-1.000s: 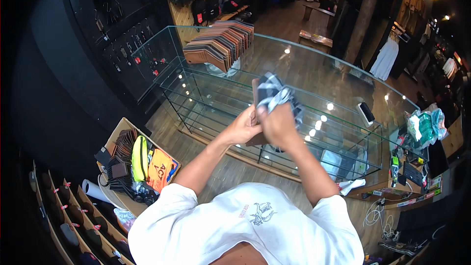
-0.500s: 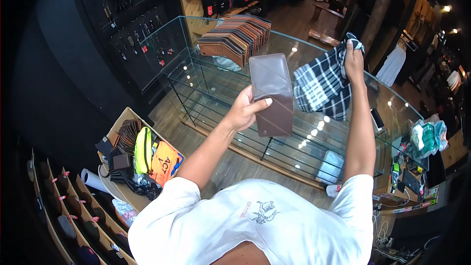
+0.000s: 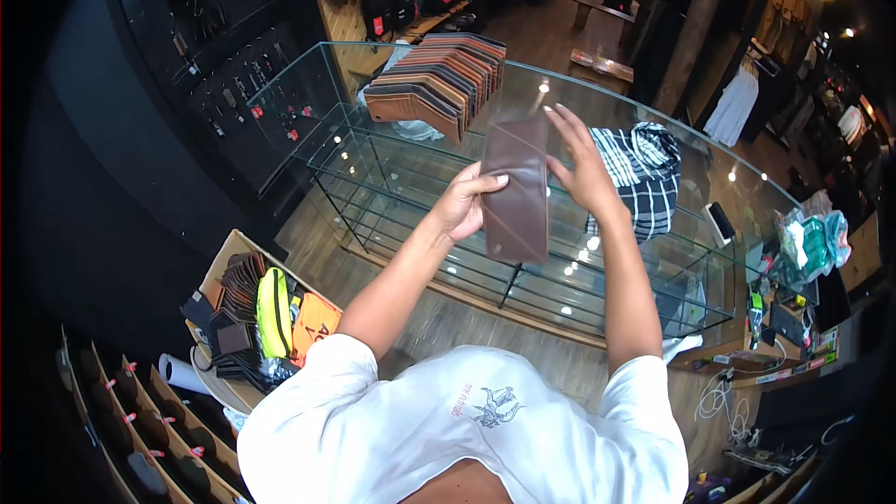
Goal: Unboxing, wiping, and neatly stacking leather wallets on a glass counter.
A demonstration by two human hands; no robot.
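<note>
Head view gives us a long glass display counter [image 3: 392,173] across the middle, with a cardboard box [image 3: 231,250] of goods at lower left. On the counter's top we see a row of folded leather wallets [image 3: 434,89] standing at the far left and a black-and-white checked cloth [image 3: 644,189] lying rumpled to the right. Between them, above the glass, our left hand [image 3: 464,203] grasps a long brown leather wallet [image 3: 516,215], thumb across its face. Our right hand [image 3: 588,173] is unclenched beside its right edge; we cannot tell whether it touches.
</note>
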